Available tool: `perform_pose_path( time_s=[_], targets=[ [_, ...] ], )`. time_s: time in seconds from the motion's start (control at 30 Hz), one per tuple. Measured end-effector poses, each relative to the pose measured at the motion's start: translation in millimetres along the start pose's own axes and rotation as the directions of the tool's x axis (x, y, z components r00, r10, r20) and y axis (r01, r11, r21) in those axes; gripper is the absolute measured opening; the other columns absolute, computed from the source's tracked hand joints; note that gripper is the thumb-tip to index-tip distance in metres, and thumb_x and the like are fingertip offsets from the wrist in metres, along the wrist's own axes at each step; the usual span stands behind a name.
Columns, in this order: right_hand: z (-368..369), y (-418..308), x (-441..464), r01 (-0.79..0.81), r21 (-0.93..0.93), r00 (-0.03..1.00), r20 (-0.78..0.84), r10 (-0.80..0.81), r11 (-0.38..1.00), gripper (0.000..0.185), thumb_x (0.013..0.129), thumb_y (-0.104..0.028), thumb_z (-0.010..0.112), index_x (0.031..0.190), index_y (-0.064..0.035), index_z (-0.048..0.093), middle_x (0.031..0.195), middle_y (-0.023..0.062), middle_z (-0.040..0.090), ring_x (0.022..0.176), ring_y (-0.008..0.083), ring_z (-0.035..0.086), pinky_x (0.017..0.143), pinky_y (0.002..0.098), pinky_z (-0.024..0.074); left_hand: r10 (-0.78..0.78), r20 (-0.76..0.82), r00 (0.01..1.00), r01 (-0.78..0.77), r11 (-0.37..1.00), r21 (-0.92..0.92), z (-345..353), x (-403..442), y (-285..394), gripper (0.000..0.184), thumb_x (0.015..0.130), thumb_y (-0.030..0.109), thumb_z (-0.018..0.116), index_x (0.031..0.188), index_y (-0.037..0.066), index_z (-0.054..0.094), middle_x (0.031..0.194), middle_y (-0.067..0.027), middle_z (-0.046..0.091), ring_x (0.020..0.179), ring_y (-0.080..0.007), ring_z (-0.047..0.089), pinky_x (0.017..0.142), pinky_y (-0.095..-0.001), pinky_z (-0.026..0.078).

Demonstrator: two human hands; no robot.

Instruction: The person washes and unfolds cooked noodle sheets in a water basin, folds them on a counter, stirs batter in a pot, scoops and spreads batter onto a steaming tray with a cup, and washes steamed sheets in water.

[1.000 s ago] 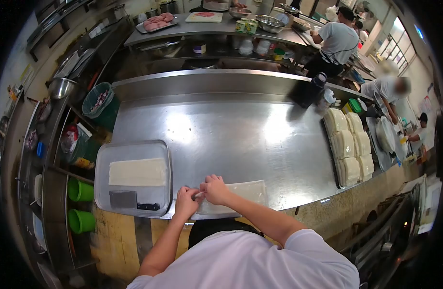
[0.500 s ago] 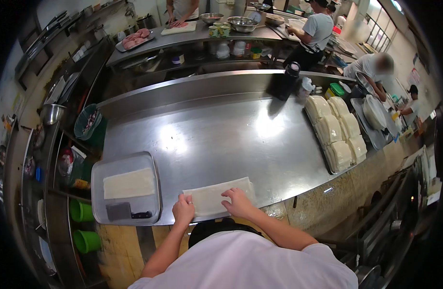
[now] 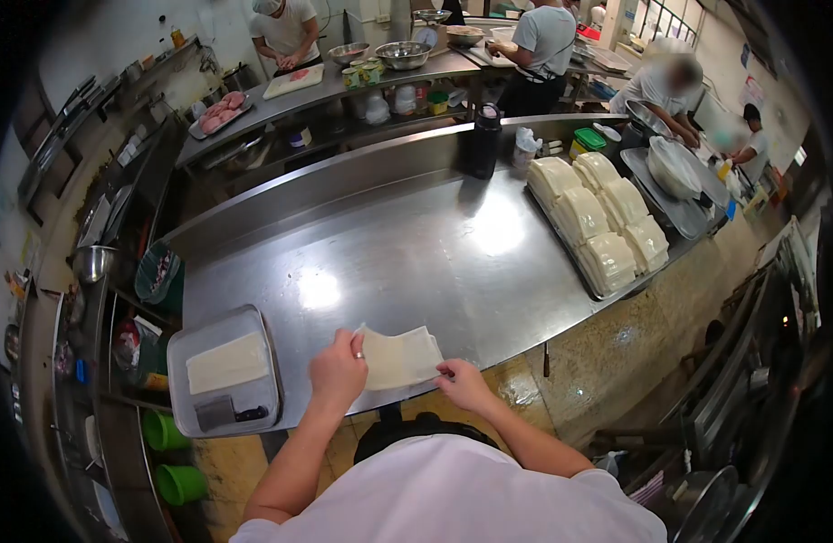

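Observation:
A pale, layered sheet of dough (image 3: 398,358) lies at the front edge of the steel table, its left end raised and bent. My left hand (image 3: 338,369) is closed on that raised left end. At the lower right corner of the sheet, my right hand (image 3: 464,385) pinches the edge between thumb and fingers. To the left, a clear plastic tray (image 3: 183,366) holds another flat dough sheet (image 3: 226,362) and a cleaver (image 3: 219,414) with a black handle.
Stacks of pale sheets (image 3: 607,258) fill a dark tray on the right, beside a black bottle (image 3: 485,143). A raised steel ledge (image 3: 317,188) runs along the table's back. Green buckets (image 3: 181,484) stand at lower left. Several people work at farther counters (image 3: 317,97).
My left hand has lifted the sheet's left end. My right hand has moved from the top of the sheet to its lower right corner. The whole view has turned slightly.

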State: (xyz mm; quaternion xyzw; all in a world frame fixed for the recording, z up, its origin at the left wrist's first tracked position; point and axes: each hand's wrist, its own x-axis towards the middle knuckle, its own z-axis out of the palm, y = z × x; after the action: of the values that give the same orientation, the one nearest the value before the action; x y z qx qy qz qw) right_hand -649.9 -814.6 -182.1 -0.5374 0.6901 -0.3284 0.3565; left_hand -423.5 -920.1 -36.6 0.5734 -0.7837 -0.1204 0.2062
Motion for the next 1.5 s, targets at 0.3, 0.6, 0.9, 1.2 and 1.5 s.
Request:
perform_pose_path(
  time_s=[0.3, 0.6, 0.9, 1.2, 1.5],
  targets=[
    [-18.9, 58.2, 12.8, -0.226, 0.333, 0.949, -0.138, 0.284, 0.916, 0.032, 0.086, -0.012, 0.073, 0.114, 0.0027, 0.069, 0.106, 0.0138, 0.073, 0.096, 0.0213, 0.069, 0.085, 0.0344, 0.0552, 0.393, -0.030, 0.919, -0.394, 0.911, -0.120, -52.4, 26.5, 123.9, 0.017, 0.098, 0.023, 0.061, 0.091, 0.007, 0.059, 0.064, -0.0169, 0.064, 0.057, -0.0409, 0.064, 0.053, -0.0507, 0.049],
    [3.3, 57.7, 28.3, -0.364, 0.927, 0.922, 0.373, -0.105, 0.095, 0.041, 0.088, -0.002, 0.068, 0.128, -0.0017, 0.061, 0.114, 0.0104, 0.069, 0.104, 0.0230, 0.066, 0.089, 0.0364, 0.0527, 0.348, -0.054, 0.936, -0.352, 0.914, -0.201, -122.8, 39.9, 121.7, 0.020, 0.098, 0.024, 0.062, 0.089, 0.006, 0.061, 0.060, -0.0167, 0.062, 0.057, -0.0419, 0.063, 0.055, -0.0490, 0.049],
    [60.6, -72.0, 32.8, -0.519, 0.816, 0.852, 0.515, 0.087, 0.253, 0.036, 0.095, -0.007, 0.066, 0.130, 0.0021, 0.060, 0.120, 0.0115, 0.069, 0.110, 0.0242, 0.068, 0.095, 0.0433, 0.0563, -0.126, 0.008, 0.992, 0.125, 0.978, -0.166, -140.3, 34.7, -105.0, 0.021, 0.098, 0.021, 0.061, 0.089, 0.001, 0.058, 0.074, -0.0245, 0.065, 0.074, -0.0476, 0.063, 0.066, -0.0549, 0.047],
    [233.0, -191.4, 85.1, -0.554, 0.509, 0.804, 0.534, 0.262, 0.659, 0.021, 0.096, -0.007, 0.067, 0.111, 0.0058, 0.070, 0.099, 0.0102, 0.072, 0.085, 0.0187, 0.070, 0.076, 0.0349, 0.0571, -0.495, -0.077, 0.865, 0.473, 0.858, -0.202, -87.7, -55.5, -397.4, 0.024, 0.099, 0.022, 0.060, 0.090, 0.000, 0.058, 0.080, -0.0263, 0.066, 0.081, -0.0512, 0.063, 0.067, -0.0565, 0.048],
    [341.9, -267.2, 129.2, -0.542, 0.408, 0.809, 0.491, 0.324, 0.735, 0.016, 0.095, -0.011, 0.068, 0.104, 0.0009, 0.074, 0.085, 0.0034, 0.070, 0.070, 0.0119, 0.063, 0.059, 0.0282, 0.0471, -0.603, -0.050, 0.796, 0.564, 0.769, -0.300, -112.1, -59.7, -534.2, 0.023, 0.099, 0.025, 0.060, 0.100, 0.002, 0.061, 0.084, -0.0264, 0.068, 0.084, -0.0506, 0.064, 0.070, -0.0560, 0.048]
  ],
)
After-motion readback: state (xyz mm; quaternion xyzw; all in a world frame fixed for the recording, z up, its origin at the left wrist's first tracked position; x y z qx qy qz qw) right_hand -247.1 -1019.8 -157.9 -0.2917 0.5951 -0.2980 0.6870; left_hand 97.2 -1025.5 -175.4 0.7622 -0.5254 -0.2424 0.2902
